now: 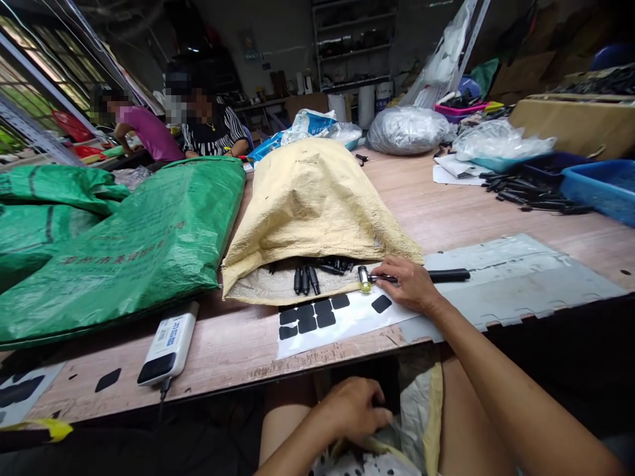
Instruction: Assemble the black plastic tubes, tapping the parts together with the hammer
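Note:
On the table edge, my right hand (pixel 409 283) is closed round the shaft of a small hammer (pixel 364 279), whose black handle sticks out to the right. Its head, with a yellowish face, rests by the mouth of a cream woven sack (pixel 317 205). Several black pen-like cylinders (pixel 306 281) lie in that mouth. Below the table, my left hand (pixel 353 408) hangs over a pale open bag (pixel 421 413) in my lap. Its fingers are loosely curled, with a gap between thumb and forefinger, and nothing shows in them. A white sheet with black rounded squares (pixel 322 314) lies beneath my right hand.
A full green sack (pixel 188 231) lies to the left, behind a white power bank (pixel 169 344) with a cable. At right are black parts (pixel 536 195), a blue basket (pixel 602 188) and a grey sheet (pixel 526 277). Two people sit at the far left.

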A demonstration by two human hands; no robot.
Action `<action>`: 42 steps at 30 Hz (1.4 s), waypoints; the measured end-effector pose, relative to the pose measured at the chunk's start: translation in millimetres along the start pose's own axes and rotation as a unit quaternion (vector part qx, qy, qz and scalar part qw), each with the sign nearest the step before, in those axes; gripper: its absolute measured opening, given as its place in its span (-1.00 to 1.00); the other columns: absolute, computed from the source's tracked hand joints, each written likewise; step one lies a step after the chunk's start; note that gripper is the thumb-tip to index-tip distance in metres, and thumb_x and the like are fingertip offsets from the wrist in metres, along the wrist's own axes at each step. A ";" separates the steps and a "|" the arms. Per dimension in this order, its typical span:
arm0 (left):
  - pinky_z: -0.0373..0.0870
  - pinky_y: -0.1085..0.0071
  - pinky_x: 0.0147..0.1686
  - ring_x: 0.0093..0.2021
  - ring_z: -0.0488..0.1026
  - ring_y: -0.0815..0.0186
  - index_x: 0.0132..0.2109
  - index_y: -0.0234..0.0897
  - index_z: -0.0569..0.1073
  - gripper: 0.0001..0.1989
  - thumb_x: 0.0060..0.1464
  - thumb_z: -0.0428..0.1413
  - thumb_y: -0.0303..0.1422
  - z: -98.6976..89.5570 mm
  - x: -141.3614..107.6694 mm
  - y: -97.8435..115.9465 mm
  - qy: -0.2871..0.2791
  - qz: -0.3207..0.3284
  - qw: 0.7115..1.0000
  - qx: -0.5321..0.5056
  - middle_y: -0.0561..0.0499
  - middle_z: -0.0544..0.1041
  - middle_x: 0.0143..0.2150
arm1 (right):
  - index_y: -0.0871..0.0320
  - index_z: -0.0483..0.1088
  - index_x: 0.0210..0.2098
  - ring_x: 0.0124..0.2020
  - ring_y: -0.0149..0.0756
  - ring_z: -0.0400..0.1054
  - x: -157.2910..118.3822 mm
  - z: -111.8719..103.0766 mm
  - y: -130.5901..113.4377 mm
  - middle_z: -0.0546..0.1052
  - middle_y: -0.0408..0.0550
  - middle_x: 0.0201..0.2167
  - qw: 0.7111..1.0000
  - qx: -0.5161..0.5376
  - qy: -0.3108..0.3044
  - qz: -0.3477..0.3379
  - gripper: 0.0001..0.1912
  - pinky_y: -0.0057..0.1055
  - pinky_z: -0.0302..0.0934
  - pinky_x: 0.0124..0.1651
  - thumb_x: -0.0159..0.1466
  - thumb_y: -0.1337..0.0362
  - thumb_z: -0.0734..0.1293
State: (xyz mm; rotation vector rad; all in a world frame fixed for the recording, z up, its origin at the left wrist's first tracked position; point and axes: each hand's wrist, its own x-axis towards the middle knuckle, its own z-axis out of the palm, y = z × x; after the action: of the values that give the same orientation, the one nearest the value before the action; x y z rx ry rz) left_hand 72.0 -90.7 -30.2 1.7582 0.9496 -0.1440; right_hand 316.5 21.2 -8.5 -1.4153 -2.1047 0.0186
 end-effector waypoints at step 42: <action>0.32 0.39 -0.21 -0.24 0.42 0.28 -0.22 -0.23 0.60 -0.86 0.01 0.29 -0.43 -115.6 -15.3 -20.2 0.399 0.163 0.902 0.027 0.02 0.47 -0.28 | 0.04 0.52 -0.05 -0.12 -0.20 0.43 7.3 -15.3 -17.7 0.54 -0.02 -0.18 0.999 0.019 0.027 -0.037 -0.76 -0.27 0.32 -0.06 0.38 0.25 0.25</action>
State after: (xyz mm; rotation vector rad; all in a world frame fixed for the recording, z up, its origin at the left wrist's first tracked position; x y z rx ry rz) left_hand 9.0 1.0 10.3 2.0283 1.1920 0.8362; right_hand 307.1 15.0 13.2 -1.3004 -2.0989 -0.0084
